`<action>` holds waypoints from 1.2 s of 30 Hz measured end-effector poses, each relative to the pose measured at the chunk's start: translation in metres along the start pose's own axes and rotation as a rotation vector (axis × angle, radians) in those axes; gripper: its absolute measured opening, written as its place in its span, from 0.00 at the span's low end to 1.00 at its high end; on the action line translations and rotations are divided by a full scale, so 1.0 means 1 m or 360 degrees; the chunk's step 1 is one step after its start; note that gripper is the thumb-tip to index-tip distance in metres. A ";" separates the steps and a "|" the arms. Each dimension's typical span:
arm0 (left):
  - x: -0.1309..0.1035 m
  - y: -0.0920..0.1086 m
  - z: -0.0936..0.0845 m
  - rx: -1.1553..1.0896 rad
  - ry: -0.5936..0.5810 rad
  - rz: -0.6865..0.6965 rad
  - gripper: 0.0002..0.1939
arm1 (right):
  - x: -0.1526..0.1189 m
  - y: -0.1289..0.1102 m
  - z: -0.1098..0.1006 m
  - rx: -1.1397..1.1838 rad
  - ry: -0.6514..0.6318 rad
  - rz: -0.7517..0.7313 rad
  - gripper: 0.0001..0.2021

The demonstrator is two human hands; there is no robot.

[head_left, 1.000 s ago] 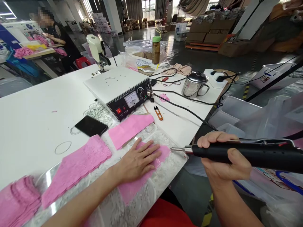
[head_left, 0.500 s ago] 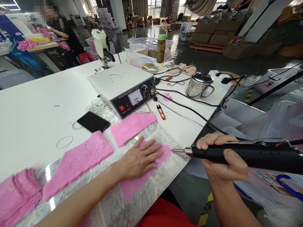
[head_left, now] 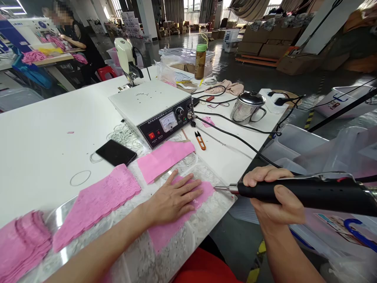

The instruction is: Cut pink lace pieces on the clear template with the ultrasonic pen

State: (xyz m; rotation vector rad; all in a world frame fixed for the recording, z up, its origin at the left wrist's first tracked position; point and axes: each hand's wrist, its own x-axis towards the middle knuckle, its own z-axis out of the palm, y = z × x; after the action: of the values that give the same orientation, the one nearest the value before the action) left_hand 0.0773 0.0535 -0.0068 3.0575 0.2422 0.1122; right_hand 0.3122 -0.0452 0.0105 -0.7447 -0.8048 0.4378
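My left hand [head_left: 173,198] lies flat with fingers spread on a pink fabric piece [head_left: 166,234], pressing it against a clear, marked plastic board [head_left: 203,220]. My right hand [head_left: 277,192] is wrapped around a black handheld ultrasonic welder [head_left: 321,193]. Its thin metal tip meets the right corner of the fabric under my left hand. Behind my fingers lies another pink piece with a straight-edged template under it [head_left: 166,157]. To the left sits a stack of pink cut pieces [head_left: 98,204], and farther left a thicker folded pink stack [head_left: 25,245].
A control box [head_left: 165,122] with a dial stands behind the board, its black cable running to the welder. Nearby are a phone [head_left: 116,152], orange thread snips [head_left: 200,140], a steel mug [head_left: 249,107] and a bottle [head_left: 200,62]. A person [head_left: 81,43] sits at a sewing machine, back left. Plastic bins flank the table's right edge.
My right hand and the welder have shifted very slightly left, the tip staying at the fabric's corner. My left hand stays in place.
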 end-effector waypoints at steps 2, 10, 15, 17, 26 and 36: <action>0.001 0.001 -0.002 -0.0011 -0.0034 -0.0012 0.26 | 0.000 0.000 0.000 0.0005 -0.0009 0.0014 0.06; 0.000 0.001 -0.001 -0.0095 -0.0087 -0.0050 0.26 | 0.002 -0.001 0.005 -0.0039 0.0076 -0.0001 0.06; -0.001 0.001 0.001 -0.0115 -0.0028 -0.0016 0.26 | 0.006 -0.009 0.000 -0.0064 0.0152 0.0011 0.07; 0.000 0.001 0.001 -0.0134 -0.0021 -0.0015 0.27 | 0.005 -0.012 -0.001 -0.0057 0.0150 0.0020 0.08; -0.022 0.010 -0.016 -0.0150 0.0046 -0.0133 0.22 | -0.002 -0.017 0.003 -0.0105 0.0131 0.0072 0.08; -0.107 0.055 -0.036 -0.0078 0.0130 -0.0312 0.23 | -0.002 -0.006 0.008 -0.0102 0.0085 -0.0123 0.08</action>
State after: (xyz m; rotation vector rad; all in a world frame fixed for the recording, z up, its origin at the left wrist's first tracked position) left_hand -0.0229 -0.0153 0.0257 2.9639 0.5337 0.2278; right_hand 0.3050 -0.0468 0.0172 -0.7789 -0.7976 0.3229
